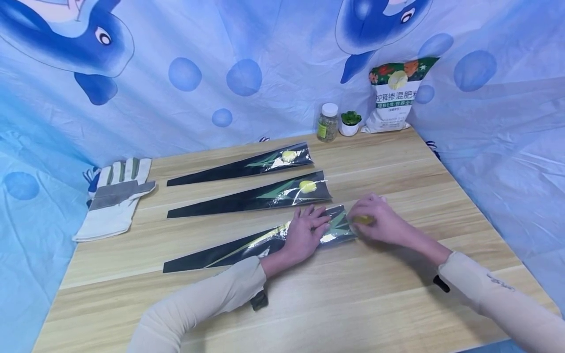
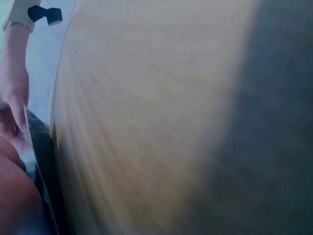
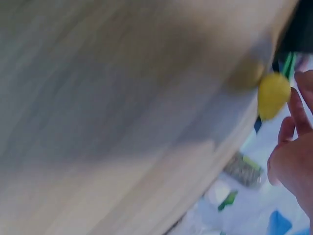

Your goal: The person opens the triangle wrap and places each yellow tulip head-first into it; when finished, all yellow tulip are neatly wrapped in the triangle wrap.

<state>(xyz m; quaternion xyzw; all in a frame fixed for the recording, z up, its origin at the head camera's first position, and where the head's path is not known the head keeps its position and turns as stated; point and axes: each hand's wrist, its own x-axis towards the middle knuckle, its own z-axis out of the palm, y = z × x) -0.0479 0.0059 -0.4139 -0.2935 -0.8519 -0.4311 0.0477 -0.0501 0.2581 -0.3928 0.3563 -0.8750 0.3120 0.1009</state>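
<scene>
The nearest flower sleeve, dark with a clear glossy front, lies slanted on the table with a green stem and leaves inside. My left hand rests on it with the fingers spread. At its wide end, my right hand pinches an artificial yellow tulip, whose bloom sits just outside the sleeve's mouth. In the head view the fingers partly cover that bloom. The left wrist view catches only part of the left hand and the sleeve's dark edge.
Two more sleeves, the middle one and the far one, each hold a yellow tulip. A work glove lies at the left. A jar, a small potted plant and a fertilizer bag stand along the back edge.
</scene>
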